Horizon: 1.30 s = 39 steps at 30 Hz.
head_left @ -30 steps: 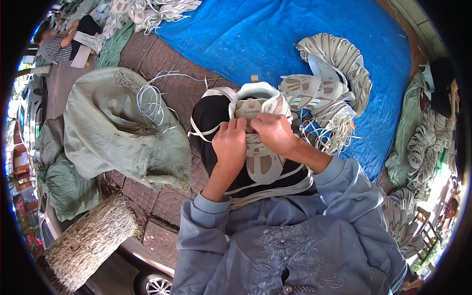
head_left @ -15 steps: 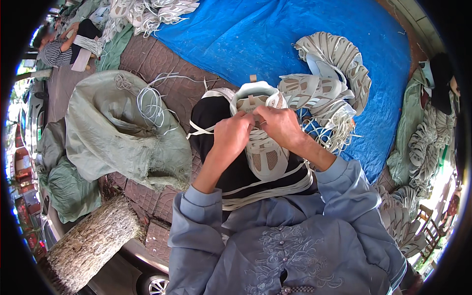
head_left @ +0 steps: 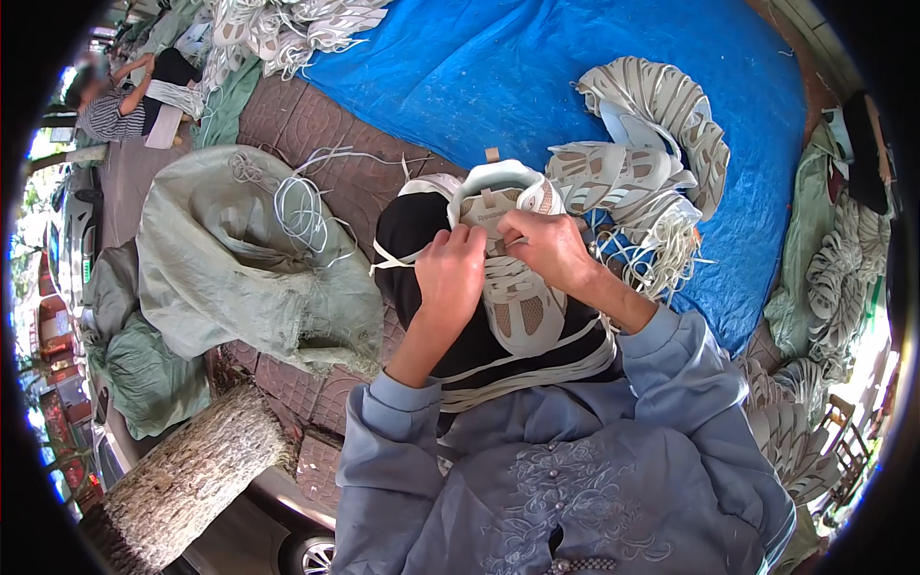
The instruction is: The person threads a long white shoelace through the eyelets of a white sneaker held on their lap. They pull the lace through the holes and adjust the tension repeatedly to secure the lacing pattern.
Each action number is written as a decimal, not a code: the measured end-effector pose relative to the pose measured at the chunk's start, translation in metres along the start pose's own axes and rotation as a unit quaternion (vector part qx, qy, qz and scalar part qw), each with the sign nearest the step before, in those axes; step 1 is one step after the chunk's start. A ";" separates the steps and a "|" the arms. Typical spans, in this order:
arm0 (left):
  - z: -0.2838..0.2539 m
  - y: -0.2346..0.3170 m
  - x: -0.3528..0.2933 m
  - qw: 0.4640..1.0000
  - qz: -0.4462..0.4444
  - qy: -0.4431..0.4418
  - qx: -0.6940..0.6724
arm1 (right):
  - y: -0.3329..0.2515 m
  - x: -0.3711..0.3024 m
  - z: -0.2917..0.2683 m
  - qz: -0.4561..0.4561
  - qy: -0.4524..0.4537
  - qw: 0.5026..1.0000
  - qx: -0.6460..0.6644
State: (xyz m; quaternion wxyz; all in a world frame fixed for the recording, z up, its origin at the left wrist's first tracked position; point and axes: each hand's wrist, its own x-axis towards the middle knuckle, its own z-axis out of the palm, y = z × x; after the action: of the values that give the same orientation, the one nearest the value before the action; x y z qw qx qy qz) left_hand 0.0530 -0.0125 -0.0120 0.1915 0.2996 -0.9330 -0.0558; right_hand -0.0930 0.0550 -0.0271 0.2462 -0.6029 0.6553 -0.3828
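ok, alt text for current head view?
Bare left hand and right hand hold a white-and-tan shoe upper at its lacing, on a black-clad lap. An arc of similar nested uppers lies on a blue plastic sheet; a grey-green woven sack lies left.

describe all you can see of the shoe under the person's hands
The shoe is off-white with tan mesh-like panels, a pale, padded-looking collar, a tan tongue and a tan tab at the heel. White laces cross its front. It lies over black cloth on the person's lap, toe toward the body. The left hand and right hand touch it at the upper lacing, hiding that part; its underside is hidden.
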 end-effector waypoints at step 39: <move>0.001 0.009 -0.005 0.999 0.045 -0.005 -0.001 | 0.003 -0.015 0.003 0.033 0.024 0.997 0.071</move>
State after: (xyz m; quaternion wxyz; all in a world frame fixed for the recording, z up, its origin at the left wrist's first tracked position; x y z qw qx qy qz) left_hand 0.0514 -0.0022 -0.0125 0.1891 0.2565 -0.9466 -0.0494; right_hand -0.0902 0.0687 -0.0328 0.2849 -0.5528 0.6518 -0.4341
